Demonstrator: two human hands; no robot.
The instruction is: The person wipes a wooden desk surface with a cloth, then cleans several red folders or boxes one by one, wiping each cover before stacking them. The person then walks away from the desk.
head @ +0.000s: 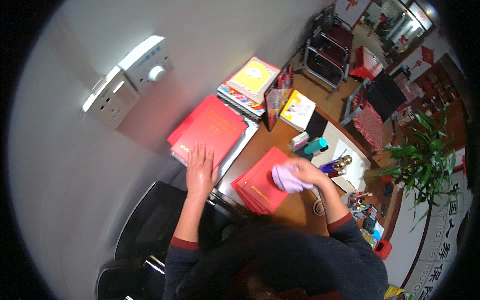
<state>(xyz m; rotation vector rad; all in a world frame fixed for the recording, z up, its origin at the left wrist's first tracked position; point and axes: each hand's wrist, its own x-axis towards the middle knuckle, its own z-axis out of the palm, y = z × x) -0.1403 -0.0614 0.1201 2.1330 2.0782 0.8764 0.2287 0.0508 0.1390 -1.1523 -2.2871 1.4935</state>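
My left hand lies palm down, fingers extended, on the near edge of a stack of red folders with gold lettering. The folders rest on a silvery flat object against the wall. My right hand grips a bunched lilac cloth. Under and beside that cloth, several red booklets with gold print lie slightly fanned on the brown wooden desk. The cloth overlaps the right side of the top booklet; whether it presses on the cover I cannot tell.
Spiral-bound books are piled by the wall, near an upright dark picture panel. Bottles, a teal-capped container, a pen holder and a potted plant stand rightward. A black chair is at left.
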